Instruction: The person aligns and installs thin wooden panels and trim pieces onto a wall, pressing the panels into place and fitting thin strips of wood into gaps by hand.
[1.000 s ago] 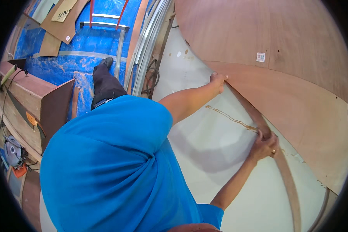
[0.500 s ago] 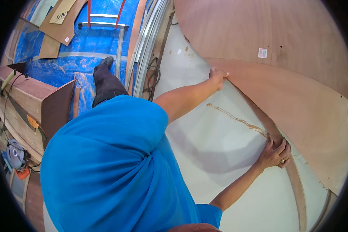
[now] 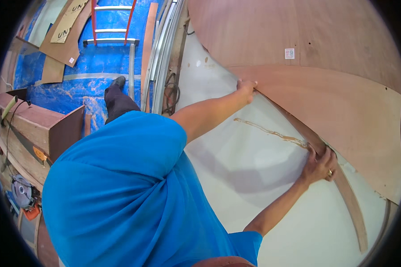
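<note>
A long, thin curved wooden strip [image 3: 349,198] lies along the curved edge of a plywood panel [image 3: 334,107], over a smooth white surface [image 3: 223,155]. My left hand [image 3: 246,91] is closed at the strip's far end, by the panel's corner, its thumb and fingers pressed together. Farther along, my right hand [image 3: 318,165], wearing a ring, wraps its fingers over the strip and holds it against the panel's edge. A wavy brown bead of glue or filler [image 3: 272,132] runs across the white surface and reaches the strip near my right hand.
Another large plywood sheet [image 3: 263,31] spreads beyond the panel. On the left stand a wooden box-like structure [image 3: 29,118] and a circular saw [image 3: 22,190]. Metal lengths [image 3: 161,58], a coiled cable [image 3: 171,94] and a ladder [image 3: 110,41] lie around a blue tarp [image 3: 93,58].
The strip's near end has swung right, toward the panel side. My right hand keeps its hold and has shifted slightly up with the strip. The whole view has moved a little.
</note>
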### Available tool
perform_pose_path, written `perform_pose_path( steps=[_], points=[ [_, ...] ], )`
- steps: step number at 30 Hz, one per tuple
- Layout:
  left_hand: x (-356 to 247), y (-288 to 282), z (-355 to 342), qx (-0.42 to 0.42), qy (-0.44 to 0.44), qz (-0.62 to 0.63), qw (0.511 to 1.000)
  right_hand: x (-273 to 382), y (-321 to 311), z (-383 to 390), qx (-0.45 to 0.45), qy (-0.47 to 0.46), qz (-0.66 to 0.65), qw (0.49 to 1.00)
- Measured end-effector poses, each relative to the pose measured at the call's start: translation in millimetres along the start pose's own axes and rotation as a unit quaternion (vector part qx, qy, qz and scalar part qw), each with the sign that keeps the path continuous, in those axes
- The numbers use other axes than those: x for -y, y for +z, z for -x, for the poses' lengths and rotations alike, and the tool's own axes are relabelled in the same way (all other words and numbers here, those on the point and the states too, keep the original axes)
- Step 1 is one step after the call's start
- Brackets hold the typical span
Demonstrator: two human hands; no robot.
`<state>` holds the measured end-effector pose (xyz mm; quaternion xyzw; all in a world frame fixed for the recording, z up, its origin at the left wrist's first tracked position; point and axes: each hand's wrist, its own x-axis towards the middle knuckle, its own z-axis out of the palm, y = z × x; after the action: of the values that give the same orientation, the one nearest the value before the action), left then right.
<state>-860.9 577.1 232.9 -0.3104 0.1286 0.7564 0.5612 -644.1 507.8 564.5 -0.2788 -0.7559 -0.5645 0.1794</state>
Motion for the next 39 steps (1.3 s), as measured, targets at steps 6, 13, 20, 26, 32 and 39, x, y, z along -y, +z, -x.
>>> perform_pose_path(
  steps=[6,13,20,26,32,39],
  points=[
    [12,13,34,0.06,-0.022,0.003,0.998,-51,-28,-16,-0.023,0.004,0.029,0.999],
    [17,24,68,0.056,-0.022,-0.033,0.998,-76,-44,-18,-0.044,-0.012,0.046,0.998],
    [3,29,74,0.052,-0.039,-0.074,0.995,-76,-42,-15,-0.07,-0.026,0.032,0.997],
    [8,31,68,0.021,-0.017,-0.069,0.997,-72,-45,-23,-0.066,-0.03,0.005,0.997],
    [14,39,55,-0.014,-0.035,-0.071,0.997,-73,-48,-18,-0.032,-0.013,0.03,0.999],
    [8,52,52,-0.04,-0.078,-0.061,0.994,-71,-35,-15,-0.049,-0.002,0.024,0.999]
  ],
)
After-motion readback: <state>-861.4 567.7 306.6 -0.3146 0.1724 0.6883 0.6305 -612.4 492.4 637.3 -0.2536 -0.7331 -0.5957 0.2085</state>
